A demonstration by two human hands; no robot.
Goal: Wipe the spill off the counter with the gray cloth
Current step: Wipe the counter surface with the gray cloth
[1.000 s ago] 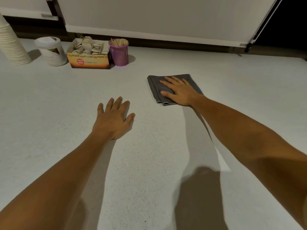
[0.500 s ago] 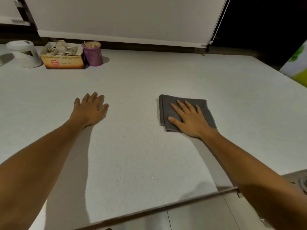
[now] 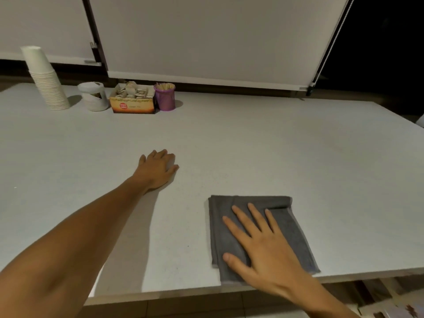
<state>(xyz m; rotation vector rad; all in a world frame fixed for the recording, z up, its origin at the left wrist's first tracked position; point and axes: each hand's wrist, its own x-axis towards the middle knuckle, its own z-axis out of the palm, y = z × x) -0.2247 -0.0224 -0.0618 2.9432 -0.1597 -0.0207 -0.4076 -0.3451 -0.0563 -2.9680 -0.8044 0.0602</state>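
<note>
The folded gray cloth (image 3: 292, 228) lies flat on the pale counter (image 3: 252, 145), its near end reaching the counter's front edge. My right hand (image 3: 263, 249) rests palm-down on top of it with fingers spread, pressing it against the surface. My left hand (image 3: 157, 171) lies palm-down on the bare counter, to the left of the cloth and farther back, holding nothing. I can make out no wet spill on the counter.
At the back left stand a tall stack of paper cups (image 3: 47, 81), a white jar (image 3: 93, 96), an open box of sachets (image 3: 133, 99) and a purple cup of sticks (image 3: 164, 97). The counter's front edge (image 3: 183, 294) runs just below my right wrist.
My right hand has dragged the cloth from the back of the counter toward me, down to the front edge. My left hand has stayed flat on the counter.
</note>
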